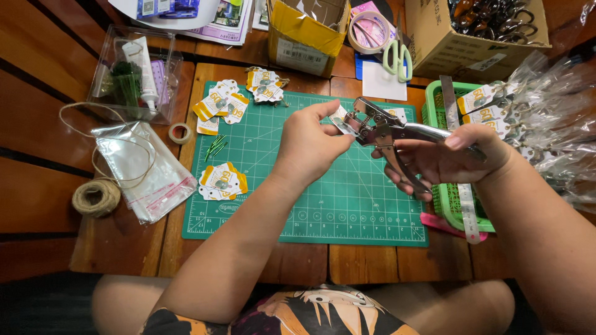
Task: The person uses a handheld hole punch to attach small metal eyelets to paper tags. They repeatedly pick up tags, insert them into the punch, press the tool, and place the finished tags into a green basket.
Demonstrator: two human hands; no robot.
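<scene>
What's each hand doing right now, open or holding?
Left hand: closed, pinching a small white paper tag in the punch's head.
Right hand: closed around the handles of silver metal hole-punch pliers.

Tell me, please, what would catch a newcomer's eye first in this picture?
Probably the metal punch pliers gripped in the right hand above the green cutting mat, with the left hand feeding a small card into them. Next, yellow-and-white tags scattered on the mat's left side.

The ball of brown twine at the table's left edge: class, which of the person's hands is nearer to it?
Left. The left hand is over the green cutting mat, to the right of the ball of brown twine; the right hand, holding the metal punch pliers, is farther right.
</scene>
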